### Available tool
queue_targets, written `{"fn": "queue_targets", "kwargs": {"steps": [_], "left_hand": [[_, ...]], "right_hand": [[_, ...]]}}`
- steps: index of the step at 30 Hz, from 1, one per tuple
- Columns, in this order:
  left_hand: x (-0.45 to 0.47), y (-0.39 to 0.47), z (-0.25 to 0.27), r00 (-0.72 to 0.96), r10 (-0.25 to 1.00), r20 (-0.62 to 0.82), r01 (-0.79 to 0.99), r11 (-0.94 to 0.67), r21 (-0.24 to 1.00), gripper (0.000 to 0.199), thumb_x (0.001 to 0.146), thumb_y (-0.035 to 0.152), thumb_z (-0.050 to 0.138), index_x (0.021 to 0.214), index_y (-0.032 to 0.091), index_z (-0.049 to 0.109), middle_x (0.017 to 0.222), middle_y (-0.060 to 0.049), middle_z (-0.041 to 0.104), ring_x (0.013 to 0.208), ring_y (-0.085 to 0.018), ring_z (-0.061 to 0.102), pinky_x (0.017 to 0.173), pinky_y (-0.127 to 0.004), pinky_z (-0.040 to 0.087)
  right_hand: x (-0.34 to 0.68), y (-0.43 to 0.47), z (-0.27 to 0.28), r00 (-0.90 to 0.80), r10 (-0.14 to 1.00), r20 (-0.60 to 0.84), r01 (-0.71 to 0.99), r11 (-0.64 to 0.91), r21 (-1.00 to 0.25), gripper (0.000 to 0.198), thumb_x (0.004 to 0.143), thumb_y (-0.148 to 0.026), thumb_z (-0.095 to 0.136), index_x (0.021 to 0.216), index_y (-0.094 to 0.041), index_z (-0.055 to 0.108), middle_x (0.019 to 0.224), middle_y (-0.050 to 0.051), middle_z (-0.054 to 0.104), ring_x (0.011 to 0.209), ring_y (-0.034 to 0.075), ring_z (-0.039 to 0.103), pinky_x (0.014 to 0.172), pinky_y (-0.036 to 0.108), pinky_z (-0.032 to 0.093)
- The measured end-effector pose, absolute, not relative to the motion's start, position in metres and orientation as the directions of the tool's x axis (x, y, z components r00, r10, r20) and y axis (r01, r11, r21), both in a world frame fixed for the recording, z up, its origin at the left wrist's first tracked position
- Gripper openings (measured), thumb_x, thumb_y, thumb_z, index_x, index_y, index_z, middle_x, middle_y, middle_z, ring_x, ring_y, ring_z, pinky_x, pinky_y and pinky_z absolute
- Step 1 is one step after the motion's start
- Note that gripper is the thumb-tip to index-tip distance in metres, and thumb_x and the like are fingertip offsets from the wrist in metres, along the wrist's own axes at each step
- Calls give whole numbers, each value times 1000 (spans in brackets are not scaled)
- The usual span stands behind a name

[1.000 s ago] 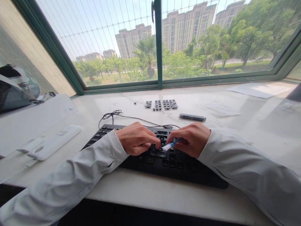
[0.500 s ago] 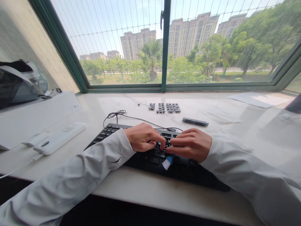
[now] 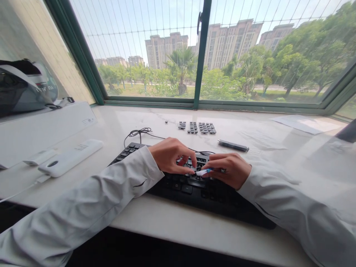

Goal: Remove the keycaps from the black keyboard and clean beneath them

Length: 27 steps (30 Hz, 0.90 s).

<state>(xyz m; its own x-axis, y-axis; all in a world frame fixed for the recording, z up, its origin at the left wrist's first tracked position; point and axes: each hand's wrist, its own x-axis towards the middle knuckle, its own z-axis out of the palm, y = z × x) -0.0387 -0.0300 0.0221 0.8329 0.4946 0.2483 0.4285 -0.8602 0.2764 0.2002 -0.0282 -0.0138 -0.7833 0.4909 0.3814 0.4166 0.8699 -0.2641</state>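
A black keyboard [image 3: 189, 190] lies tilted across the counter under both hands, several of its key positions bare. My left hand [image 3: 172, 155] is over its middle, thumb and index finger closed on a small dark keycap [image 3: 195, 173]. Between the fingers of my right hand [image 3: 229, 168] is a small brush with a blue neck and white bristles [image 3: 204, 172]. Those bristles point left and meet the keycap at my left fingertips. My palms and the brush's handle are mostly hidden.
Loose keycaps [image 3: 207, 128] lie in groups behind the keyboard, near a coiled cable [image 3: 140, 131]. A dark slim tool [image 3: 233, 145] rests to the right. White power strip [image 3: 71, 157] and white box [image 3: 50, 135] are at left; paper [image 3: 306, 123] lies by the window.
My right hand has turned the brush, so its bristles swung up from the keyboard's front to my left fingertips. The left hand has lifted slightly from the keys. The view has tilted a little.
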Motion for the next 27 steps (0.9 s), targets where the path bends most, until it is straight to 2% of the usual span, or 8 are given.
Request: {"fn": "queue_targets", "kwargs": {"steps": [2,5,7,9,12,15,22,27], "left_hand": [[-38,-29,21,823,499,272,436,-861,261,24,74,40,68,87,19,70,58,4,60,49,-6,50,53,-16,36],[-37,-28,18,821,493,288,431,-866,254,21,73,38,70,86,22,72,62,3,62,53,-6,52,54,-16,36],[-36,-28,16,823,489,288,424,-867,261,14,74,32,69,84,23,73,64,3,63,55,-6,54,55,-16,36],[-35,-28,14,815,502,288,433,-859,271,11,76,29,68,82,24,74,64,3,64,56,-6,54,55,-16,37],[-34,-28,14,800,537,267,467,-837,286,11,76,30,67,82,24,74,65,3,65,57,-6,54,56,-16,37],[-34,-28,14,799,554,233,486,-824,291,11,77,30,66,82,23,74,68,3,66,58,-6,54,57,-16,37],[-32,-31,16,824,529,201,478,-841,252,11,79,30,64,83,24,72,74,3,68,62,-7,57,60,-16,38],[-32,-36,17,829,525,193,491,-848,197,12,81,32,63,84,25,72,76,3,68,63,-8,57,59,-18,36]], "right_hand": [[196,-28,-14,-750,583,311,435,790,-431,26,84,-42,57,84,-21,73,68,1,60,56,9,50,53,21,34],[192,-28,-12,-704,683,194,419,620,-663,29,79,-43,61,82,-16,72,71,3,64,64,12,55,58,22,40],[191,-29,-10,-670,732,124,418,510,-751,32,77,-45,62,81,-14,70,72,3,65,69,15,57,63,24,43],[190,-31,-9,-652,754,75,434,453,-779,34,76,-46,62,82,-14,70,71,3,64,69,15,57,65,25,43],[190,-32,-7,-636,771,37,481,433,-762,35,76,-48,61,82,-15,71,68,1,63,66,14,55,63,25,42],[191,-33,-7,-619,785,26,554,460,-694,35,77,-48,59,82,-16,71,65,1,61,63,13,53,59,25,40],[190,-41,-5,-574,796,194,686,596,-417,21,77,-40,61,81,-23,72,69,0,63,60,12,52,56,24,34],[191,-45,-1,-601,763,238,683,645,-342,18,78,-38,60,79,-23,71,68,0,63,59,11,51,55,23,32]]}}
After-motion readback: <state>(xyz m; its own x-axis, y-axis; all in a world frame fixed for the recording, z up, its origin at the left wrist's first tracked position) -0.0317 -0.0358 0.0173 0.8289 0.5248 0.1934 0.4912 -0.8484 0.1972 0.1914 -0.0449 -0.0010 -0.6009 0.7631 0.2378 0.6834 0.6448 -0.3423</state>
